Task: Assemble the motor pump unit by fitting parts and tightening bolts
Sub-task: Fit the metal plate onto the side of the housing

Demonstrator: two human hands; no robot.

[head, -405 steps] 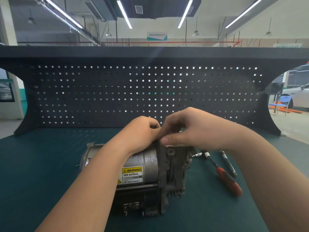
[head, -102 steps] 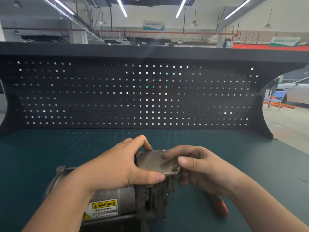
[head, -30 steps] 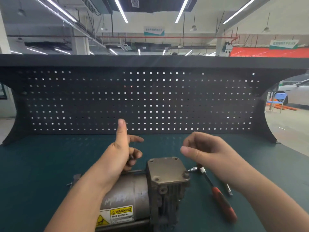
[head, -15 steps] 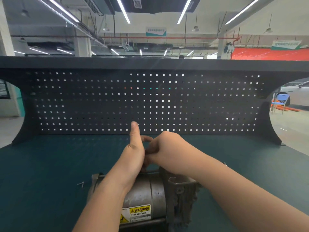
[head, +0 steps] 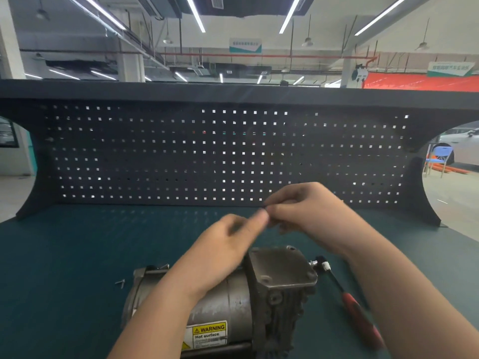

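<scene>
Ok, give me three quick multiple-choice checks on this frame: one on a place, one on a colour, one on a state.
1. Where does the ratchet tool lie?
A. right of the pump unit
B. left of it
C. on the pegboard

2. What colour is the tool's handle?
A. yellow
B. red
C. blue

3. Where are the hands?
A. flat on the mat
B. gripping the tool
C. raised together above the cover plate

Answers:
1 A, it lies on the mat beside the pump unit.
2 B, the grip is red.
3 C, left hand and right hand meet fingertip to fingertip, blurred.
</scene>
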